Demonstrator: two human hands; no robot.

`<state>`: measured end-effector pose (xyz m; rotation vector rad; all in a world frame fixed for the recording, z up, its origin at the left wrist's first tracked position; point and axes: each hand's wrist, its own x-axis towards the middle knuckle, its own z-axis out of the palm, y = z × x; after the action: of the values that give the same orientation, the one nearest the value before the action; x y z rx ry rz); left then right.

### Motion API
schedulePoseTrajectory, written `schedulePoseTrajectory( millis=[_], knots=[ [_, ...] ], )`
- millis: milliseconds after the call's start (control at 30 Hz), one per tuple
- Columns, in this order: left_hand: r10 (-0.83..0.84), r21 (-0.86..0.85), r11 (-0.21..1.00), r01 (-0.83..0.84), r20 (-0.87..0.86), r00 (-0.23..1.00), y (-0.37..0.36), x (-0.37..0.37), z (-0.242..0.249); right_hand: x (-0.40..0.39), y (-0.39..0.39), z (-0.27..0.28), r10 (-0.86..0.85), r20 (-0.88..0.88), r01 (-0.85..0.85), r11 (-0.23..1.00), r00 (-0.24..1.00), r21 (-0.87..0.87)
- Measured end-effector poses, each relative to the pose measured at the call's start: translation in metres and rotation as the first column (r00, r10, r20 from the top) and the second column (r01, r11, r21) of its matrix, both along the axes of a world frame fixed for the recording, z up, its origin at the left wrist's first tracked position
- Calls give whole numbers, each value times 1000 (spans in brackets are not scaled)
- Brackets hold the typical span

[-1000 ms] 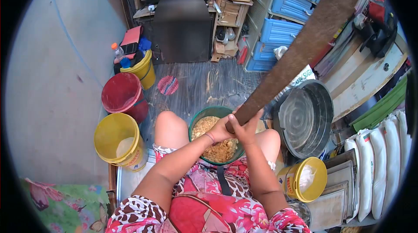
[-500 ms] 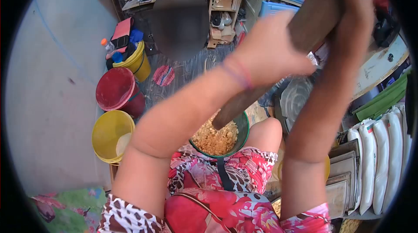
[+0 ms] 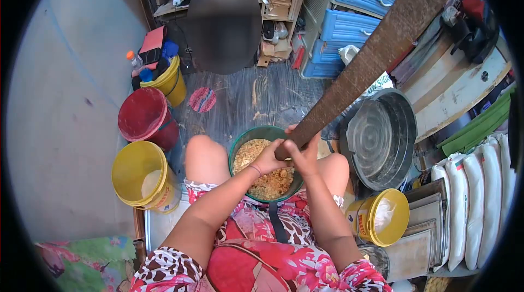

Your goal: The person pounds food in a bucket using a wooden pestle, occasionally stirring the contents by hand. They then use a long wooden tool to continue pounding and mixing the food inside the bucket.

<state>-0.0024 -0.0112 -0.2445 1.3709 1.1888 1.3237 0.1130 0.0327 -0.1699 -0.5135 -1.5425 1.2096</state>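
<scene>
A green mortar bowl (image 3: 238, 147) sits between my knees, filled with crumbly tan-brown mash (image 3: 270, 183). A long, thick wooden pestle (image 3: 376, 51) runs from the bowl up to the top right of the view. Both hands grip its lower end just above the mash: my left hand (image 3: 270, 156) on the left side, my right hand (image 3: 305, 155) on the right, fingers wrapped around the wood. The pestle's tip is hidden behind my hands.
To the left stand a yellow bucket (image 3: 139, 174), a red-lidded bucket (image 3: 144, 117) and another yellow bucket (image 3: 169, 81) holding bottles. On the right sit a big metal basin (image 3: 382, 139), a small yellow tub (image 3: 382, 218), white sacks (image 3: 480, 204) and blue drawers (image 3: 349, 27).
Half a second ago both hands had lifted the pestle high toward the camera. It has come back down, and the hands are low over the bowl again, as one second ago.
</scene>
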Motion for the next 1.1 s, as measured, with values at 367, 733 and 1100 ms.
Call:
schedulePoseTrajectory(
  millis=[367, 733, 1100],
  knots=[
    [-88, 382, 918, 102, -54, 995, 33, 33, 297, 11, 7, 277, -277, -201, 336, 853, 940, 399],
    [-131, 188, 976, 113, 87, 988, 54, 53, 84, 36, 44, 35, -478, 179, 401, 850, 860, 341],
    [-147, -64, 986, 154, 95, 985, 34, 59, 52, 53, 28, 1, -228, -66, 235, 962, 971, 136]
  ],
)
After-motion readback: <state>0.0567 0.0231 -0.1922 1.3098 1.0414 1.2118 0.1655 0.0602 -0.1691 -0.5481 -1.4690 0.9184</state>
